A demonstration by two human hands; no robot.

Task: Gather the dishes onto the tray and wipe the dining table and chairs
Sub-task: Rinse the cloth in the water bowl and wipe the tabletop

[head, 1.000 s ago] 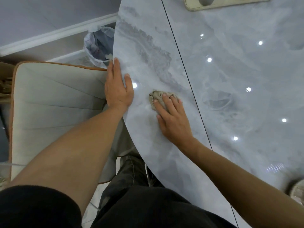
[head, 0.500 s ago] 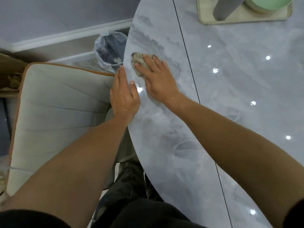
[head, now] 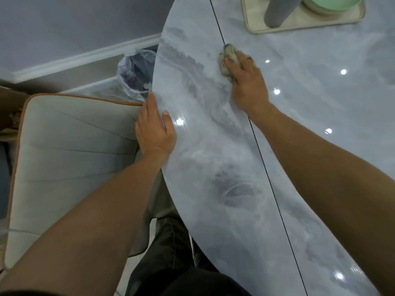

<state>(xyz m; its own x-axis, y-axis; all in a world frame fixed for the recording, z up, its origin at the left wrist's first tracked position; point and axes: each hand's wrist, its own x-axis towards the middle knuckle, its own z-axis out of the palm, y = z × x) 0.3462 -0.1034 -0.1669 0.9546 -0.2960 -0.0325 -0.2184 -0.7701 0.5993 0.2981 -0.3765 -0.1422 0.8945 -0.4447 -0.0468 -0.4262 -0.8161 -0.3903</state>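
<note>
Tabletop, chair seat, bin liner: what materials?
Tabletop: likely polished marble or marble-look slab; grey veining, mirror-sharp light reflections. Chair seat: seemingly matte stitched upholstery, orange piping. Bin liner: thin translucent plastic, crinkled.

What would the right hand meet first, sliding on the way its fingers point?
Probably nothing: ahead of the right hand and rag lies bare table to the picture's top; the tray sits aside, rightward.
</note>
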